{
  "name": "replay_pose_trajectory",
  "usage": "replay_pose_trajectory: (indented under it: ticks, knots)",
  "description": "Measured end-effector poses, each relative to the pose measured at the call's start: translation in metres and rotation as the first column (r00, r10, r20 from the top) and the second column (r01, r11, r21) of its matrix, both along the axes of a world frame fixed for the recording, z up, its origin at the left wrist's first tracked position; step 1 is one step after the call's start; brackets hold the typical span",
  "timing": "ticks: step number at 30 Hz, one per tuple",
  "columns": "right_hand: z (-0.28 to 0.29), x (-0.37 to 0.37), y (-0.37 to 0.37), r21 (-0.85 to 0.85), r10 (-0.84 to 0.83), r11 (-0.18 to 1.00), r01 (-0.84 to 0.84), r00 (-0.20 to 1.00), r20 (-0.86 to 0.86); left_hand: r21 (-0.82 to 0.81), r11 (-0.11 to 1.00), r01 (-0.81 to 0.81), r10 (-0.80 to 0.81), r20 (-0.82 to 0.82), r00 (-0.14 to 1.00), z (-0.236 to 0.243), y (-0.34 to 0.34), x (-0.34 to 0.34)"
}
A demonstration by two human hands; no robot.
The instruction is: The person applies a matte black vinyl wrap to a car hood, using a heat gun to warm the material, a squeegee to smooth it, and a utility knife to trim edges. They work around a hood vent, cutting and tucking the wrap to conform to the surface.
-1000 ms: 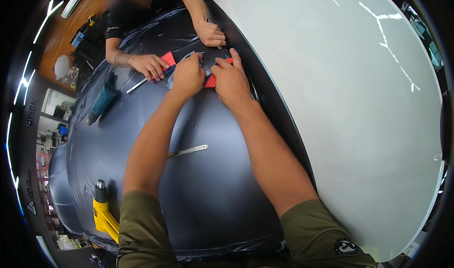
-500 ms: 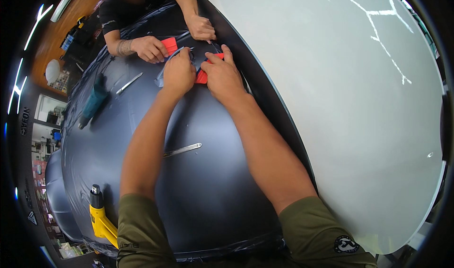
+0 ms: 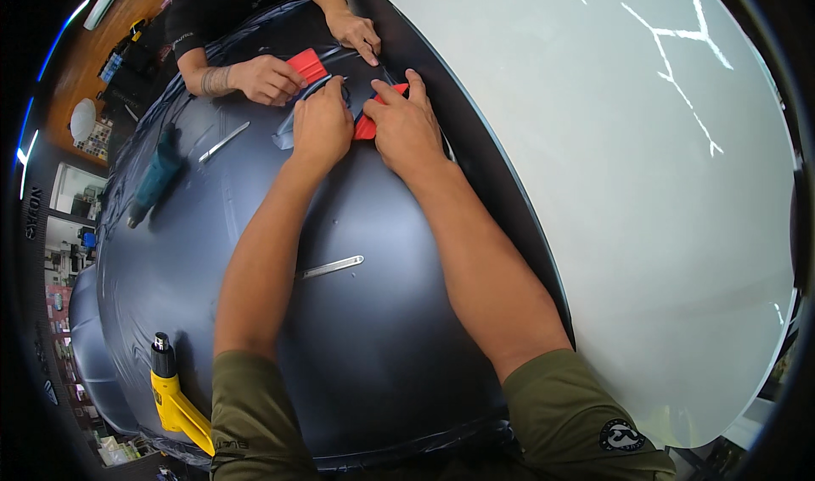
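My left hand (image 3: 321,124) is closed on a strip of translucent film (image 3: 287,131) near the upper edge of a dark satin film-covered car hood (image 3: 390,286). My right hand (image 3: 406,131) grips a red squeegee (image 3: 367,126) with a dark edge, pressed on the film just right of my left hand. A co-worker's hand (image 3: 267,80) holds another red squeegee (image 3: 306,63) beside my left hand. Their other hand (image 3: 356,38) points a finger down onto the film beyond my right hand.
A slim silver blade tool (image 3: 334,266) lies below my hands, another (image 3: 222,141) farther left. A teal heat gun (image 3: 153,180) and a yellow heat gun (image 3: 174,400) rest on the left. The pale windshield (image 3: 654,226) curves along the right, behind a dark trim strip.
The co-worker's squeegee has shifted slightly rightward against the surroundings, and their other hand has gone from curled to a pointing finger. My hands stay together on film and squeegee; the view has shifted slightly.
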State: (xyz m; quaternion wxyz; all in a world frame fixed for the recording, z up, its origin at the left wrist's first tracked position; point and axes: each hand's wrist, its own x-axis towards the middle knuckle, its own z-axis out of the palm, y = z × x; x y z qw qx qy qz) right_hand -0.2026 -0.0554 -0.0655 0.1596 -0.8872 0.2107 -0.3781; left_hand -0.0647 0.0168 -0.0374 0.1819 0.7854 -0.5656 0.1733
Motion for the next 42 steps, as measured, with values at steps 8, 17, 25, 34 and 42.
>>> replay_pose_trajectory:
  ticks: [8, 17, 25, 34, 42]
  knots:
    - [-0.006, 0.01, -0.007, -0.075, 0.07, 0.995, -0.07, 0.998, -0.001, -0.041, 0.999, 0.033, -0.036, -0.095, 0.995, -0.003, 0.0, 0.005]
    - [0.003, 0.005, -0.003, 0.005, 0.009, 1.0, -0.009, 1.0, 0.001, -0.033, 0.995, 0.089, -0.094, -0.212, 0.973, 0.004, 0.016, 0.007]
    - [-0.003, 0.005, -0.017, -0.005, 0.065, 0.998, -0.065, 0.998, 0.003, 0.06, 0.995, 0.079, -0.068, -0.162, 0.984, 0.015, 0.016, 0.011]
    - [0.009, 0.026, -0.041, -0.075, 0.267, 0.962, -0.262, 0.961, 0.07, -0.013, 0.992, 0.124, -0.124, -0.14, 0.982, 0.0, 0.017, 0.023]
    - [0.018, 0.027, -0.044, 0.064, 0.226, 0.97, -0.235, 0.966, 0.124, 0.05, 0.987, 0.154, -0.153, -0.019, 0.988, 0.01, 0.035, 0.02]
